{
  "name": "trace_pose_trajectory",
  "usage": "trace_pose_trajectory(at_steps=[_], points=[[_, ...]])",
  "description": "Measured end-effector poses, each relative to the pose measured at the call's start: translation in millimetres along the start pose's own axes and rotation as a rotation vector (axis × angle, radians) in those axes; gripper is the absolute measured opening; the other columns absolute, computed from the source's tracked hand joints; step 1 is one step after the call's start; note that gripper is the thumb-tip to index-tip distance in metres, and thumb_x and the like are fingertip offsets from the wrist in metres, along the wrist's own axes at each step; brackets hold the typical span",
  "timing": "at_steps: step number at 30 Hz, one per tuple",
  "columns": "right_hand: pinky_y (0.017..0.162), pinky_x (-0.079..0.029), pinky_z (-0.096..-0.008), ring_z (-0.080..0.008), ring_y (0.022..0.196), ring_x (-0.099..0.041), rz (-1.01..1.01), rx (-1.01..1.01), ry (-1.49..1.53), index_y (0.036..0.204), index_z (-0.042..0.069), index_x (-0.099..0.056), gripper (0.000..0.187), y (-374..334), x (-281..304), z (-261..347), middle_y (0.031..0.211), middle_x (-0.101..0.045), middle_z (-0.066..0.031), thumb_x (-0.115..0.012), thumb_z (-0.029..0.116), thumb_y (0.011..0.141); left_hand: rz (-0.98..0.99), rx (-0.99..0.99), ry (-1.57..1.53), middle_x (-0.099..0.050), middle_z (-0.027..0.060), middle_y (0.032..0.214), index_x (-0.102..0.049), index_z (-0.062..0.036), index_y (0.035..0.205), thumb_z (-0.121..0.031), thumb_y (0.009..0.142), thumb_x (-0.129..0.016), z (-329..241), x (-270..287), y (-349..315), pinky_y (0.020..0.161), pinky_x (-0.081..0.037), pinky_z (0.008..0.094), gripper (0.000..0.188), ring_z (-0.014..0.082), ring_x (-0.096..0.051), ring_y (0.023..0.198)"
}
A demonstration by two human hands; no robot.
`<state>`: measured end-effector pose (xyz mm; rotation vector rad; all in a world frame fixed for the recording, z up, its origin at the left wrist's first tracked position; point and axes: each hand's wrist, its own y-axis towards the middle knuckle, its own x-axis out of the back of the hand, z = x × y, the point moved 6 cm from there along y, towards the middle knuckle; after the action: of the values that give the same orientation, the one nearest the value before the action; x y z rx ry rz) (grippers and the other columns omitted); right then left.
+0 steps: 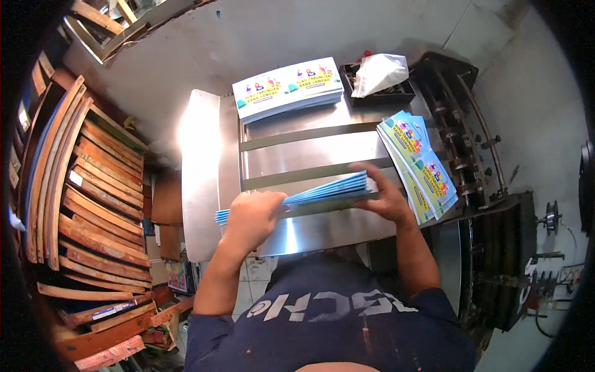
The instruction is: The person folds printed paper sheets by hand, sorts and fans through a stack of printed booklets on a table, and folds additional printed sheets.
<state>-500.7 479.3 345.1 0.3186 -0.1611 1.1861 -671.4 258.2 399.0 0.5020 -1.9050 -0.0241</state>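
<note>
A thin bundle of booklets (328,188) with light-blue edges is held on edge over the near part of a shiny metal table (328,149). My left hand (253,216) is closed around the bundle towards its left end. At the other end my right hand (392,198) has its thumb and fingers curved around the bundle's edges, and the edges fan slightly apart there. Beside my right hand lies a loose, slightly spread pile of colourful printed booklets (421,166). A neater stack of wide printed sheets (288,90) sits at the table's back edge.
A black box (396,96) with a crumpled white cloth (380,74) stands at the back right. Dark machinery with rollers (462,133) borders the table's right side. Flat green bands (316,136) cross the tabletop. Stacked wooden boards (102,198) fill the left.
</note>
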Motion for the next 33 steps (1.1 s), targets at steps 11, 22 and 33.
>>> trace_pose_trajectory(at_steps=[11, 22, 33], points=[[0.081, -0.049, -0.027, -0.0101, 0.089, -0.058, -0.08, -0.211, 0.158, 0.1, 0.006, -0.059, 0.022, -13, -19, -54, 0.094, -0.063, -0.0009, -0.073, 0.0, 0.084, 0.175, 0.533, -0.509, -0.07, 0.0094, 0.112, -0.066, -0.0039, 0.116, 0.004, 0.078, -0.07, 103, -10, -80, 0.082, -0.056, 0.0325, 0.039, 0.0169, -0.065, 0.106], [0.091, -0.048, -0.0353, -0.0205, 0.1, -0.059, -0.116, -0.024, -0.105, 0.114, 0.007, -0.051, 0.03, -18, -26, -46, 0.108, -0.06, -0.0082, -0.067, 0.003, 0.089, -0.356, 0.452, -1.234, -0.055, 0.0082, 0.13, -0.05, -0.0025, 0.128, -0.005, 0.092, -0.066, 127, -78, -93, 0.103, -0.044, 0.0352, 0.039, 0.0185, -0.053, 0.119], [0.09, -0.049, -0.0378, -0.0262, 0.102, -0.064, -1.155, -0.436, 0.214, 0.125, 0.0, -0.051, 0.045, -200, 109, -49, 0.114, -0.065, -0.015, -0.071, 0.015, 0.088, 0.262, 0.14, -0.968, -0.066, 0.0124, 0.098, -0.056, 0.0034, 0.12, -0.02, 0.081, -0.078, -85, -162, 244, 0.079, -0.052, 0.0336, 0.051, 0.0192, -0.064, 0.087]])
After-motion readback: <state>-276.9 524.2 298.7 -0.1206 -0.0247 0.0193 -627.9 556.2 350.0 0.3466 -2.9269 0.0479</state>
